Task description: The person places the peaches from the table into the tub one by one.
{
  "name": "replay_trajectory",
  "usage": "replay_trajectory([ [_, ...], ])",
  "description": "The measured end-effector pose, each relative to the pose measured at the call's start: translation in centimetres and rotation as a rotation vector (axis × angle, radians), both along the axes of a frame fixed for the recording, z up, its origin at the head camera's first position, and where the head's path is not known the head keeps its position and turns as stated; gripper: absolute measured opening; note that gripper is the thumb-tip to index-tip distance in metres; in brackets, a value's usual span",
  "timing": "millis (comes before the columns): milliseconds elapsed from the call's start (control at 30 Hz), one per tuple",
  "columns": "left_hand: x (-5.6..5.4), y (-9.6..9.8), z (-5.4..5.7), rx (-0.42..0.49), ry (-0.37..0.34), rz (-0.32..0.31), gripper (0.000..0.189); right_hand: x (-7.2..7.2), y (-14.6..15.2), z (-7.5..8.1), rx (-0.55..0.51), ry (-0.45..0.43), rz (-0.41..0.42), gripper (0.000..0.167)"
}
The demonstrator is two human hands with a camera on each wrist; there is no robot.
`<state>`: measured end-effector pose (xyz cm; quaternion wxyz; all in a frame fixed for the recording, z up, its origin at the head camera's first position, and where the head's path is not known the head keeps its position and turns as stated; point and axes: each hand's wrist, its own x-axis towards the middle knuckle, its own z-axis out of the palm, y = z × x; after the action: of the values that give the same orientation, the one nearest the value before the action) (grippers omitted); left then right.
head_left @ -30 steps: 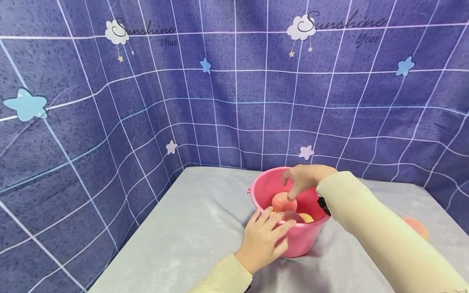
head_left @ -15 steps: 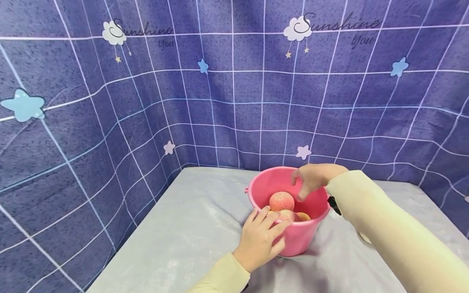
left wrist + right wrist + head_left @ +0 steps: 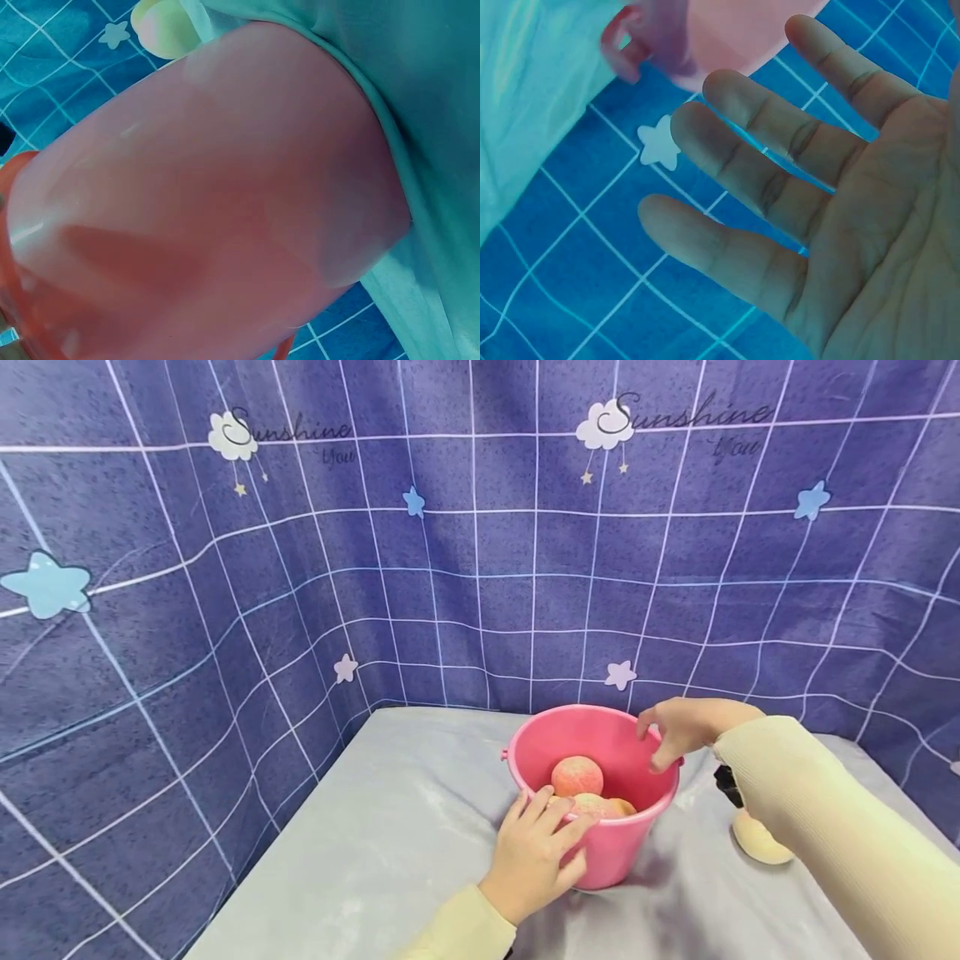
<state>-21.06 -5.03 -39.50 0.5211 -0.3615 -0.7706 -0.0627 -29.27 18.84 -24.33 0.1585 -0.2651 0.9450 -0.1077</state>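
Note:
A pink bucket (image 3: pixel 615 852) stands upright on the grey cloth, with several peaches inside. The reddish peach (image 3: pixel 577 777) lies uppermost; a paler peach (image 3: pixel 590 804) sits nearer the front rim, partly behind fingers. My left hand (image 3: pixel 528 856) holds the bucket's near left rim, fingers hooked over it. Most of the left wrist view is the bucket's wall (image 3: pixel 202 195). My right hand (image 3: pixel 678 727) is at the bucket's right rim, palm bare and fingers apart, holding nothing. In the right wrist view its fingers (image 3: pixel 727 161) are spread.
Another peach (image 3: pixel 761 837), pale yellow, lies on the grey cloth (image 3: pixel 390 827) right of the bucket, partly covered by the right sleeve (image 3: pixel 840 810). A blue-purple grid-patterned curtain (image 3: pixel 450 568) rises behind and at the left.
My right hand has moved from over the reddish peach inside the bucket rightward to the rim, its fingers empty. The left hand keeps its place on the rim.

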Motion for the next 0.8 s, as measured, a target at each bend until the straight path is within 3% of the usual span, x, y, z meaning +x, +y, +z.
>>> replay_trajectory([
  [367,-0.3,-0.1,-0.4,0.010,-0.003,-0.013,0.034,0.0,3.5,-0.9,-0.041,-0.050,-0.015,0.046],
  [633,-0.3,-0.2,-0.3,0.006,-0.020,-0.017,0.031,0.1,7.3,-2.5,-0.073,-0.076,-0.065,0.048],
  [800,-0.3,-0.2,-0.2,0.006,-0.018,-0.017,0.032,0.1,8.6,-3.6,-0.087,-0.032,-0.030,0.042],
])
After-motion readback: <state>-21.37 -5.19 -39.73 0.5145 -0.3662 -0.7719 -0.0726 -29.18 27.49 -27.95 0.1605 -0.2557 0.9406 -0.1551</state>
